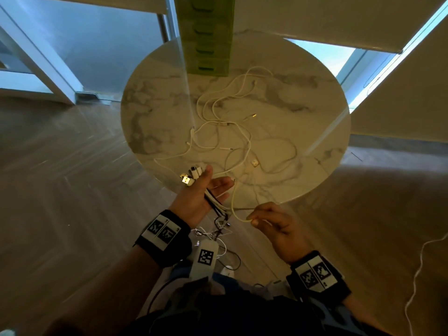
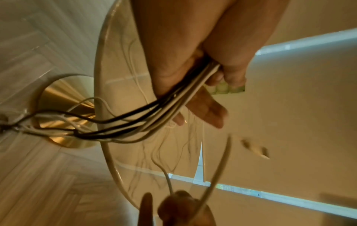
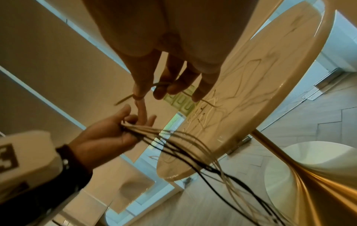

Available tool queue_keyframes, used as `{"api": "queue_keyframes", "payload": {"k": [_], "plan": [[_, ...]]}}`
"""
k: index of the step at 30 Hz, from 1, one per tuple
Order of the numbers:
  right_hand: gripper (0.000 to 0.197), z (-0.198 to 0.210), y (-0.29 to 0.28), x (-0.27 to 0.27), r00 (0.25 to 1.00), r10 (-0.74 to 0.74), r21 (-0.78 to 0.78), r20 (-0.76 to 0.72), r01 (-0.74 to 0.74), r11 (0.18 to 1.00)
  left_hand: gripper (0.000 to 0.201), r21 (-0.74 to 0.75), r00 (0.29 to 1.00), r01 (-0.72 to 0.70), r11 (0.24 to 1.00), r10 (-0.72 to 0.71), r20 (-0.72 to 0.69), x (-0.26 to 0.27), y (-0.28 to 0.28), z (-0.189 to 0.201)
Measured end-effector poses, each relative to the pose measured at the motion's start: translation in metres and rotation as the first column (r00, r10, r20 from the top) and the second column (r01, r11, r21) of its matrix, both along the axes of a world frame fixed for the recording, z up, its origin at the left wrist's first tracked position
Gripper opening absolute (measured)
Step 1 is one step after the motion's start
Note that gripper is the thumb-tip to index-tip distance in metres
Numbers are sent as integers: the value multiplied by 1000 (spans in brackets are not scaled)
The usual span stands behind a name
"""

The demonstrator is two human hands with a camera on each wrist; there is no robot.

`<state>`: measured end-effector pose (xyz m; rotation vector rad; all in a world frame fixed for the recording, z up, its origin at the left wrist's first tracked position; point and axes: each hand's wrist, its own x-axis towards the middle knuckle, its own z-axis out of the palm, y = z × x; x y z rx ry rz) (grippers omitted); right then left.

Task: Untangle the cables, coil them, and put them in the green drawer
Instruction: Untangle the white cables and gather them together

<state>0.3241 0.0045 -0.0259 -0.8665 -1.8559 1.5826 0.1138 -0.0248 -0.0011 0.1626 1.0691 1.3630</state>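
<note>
Cable bundle (image 1: 213, 201) in L hand (image 1: 198, 192); R hand (image 1: 274, 223) pinches strand (image 1: 234, 204).

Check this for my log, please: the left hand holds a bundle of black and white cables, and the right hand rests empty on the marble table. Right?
Not quite. The left hand does hold the cable bundle, but the right hand is not empty or resting on the marble table: the head view shows it pinching a white cable in the air.

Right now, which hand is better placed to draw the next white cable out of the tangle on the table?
Right hand: it pinches one white cable leading to the tangle; the left hand holds the gathered bundle.
</note>
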Motion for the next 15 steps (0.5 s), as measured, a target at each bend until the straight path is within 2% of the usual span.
{"api": "queue_keyframes", "payload": {"k": [2, 4, 6, 10, 15], "plan": [[14, -5, -3, -1, 1000, 22, 19, 20, -22, 1000, 35, 5, 1000, 8, 1000, -8, 0, 5, 1, 0], [16, -6, -4, -3, 999, 36, 24, 31, -36, 999, 42, 22, 995, 99, 995, -98, -30, 12, -2, -1], [17, -3, -3, -6, 999, 40, 27, 11, -40, 999, 39, 37, 988, 143, 989, -141, -61, 19, -5, -3], [16, -1, 1, -8, 999, 55, 15, 4, -55, 998, 27, 41, 990, 77, 996, -72, -124, 24, -14, -2], [10, -11, -6, -6, 998, 61, -65, 11, -60, 996, 10, 144, 991, -107, 984, 118, -69, 14, -8, 11]]}}
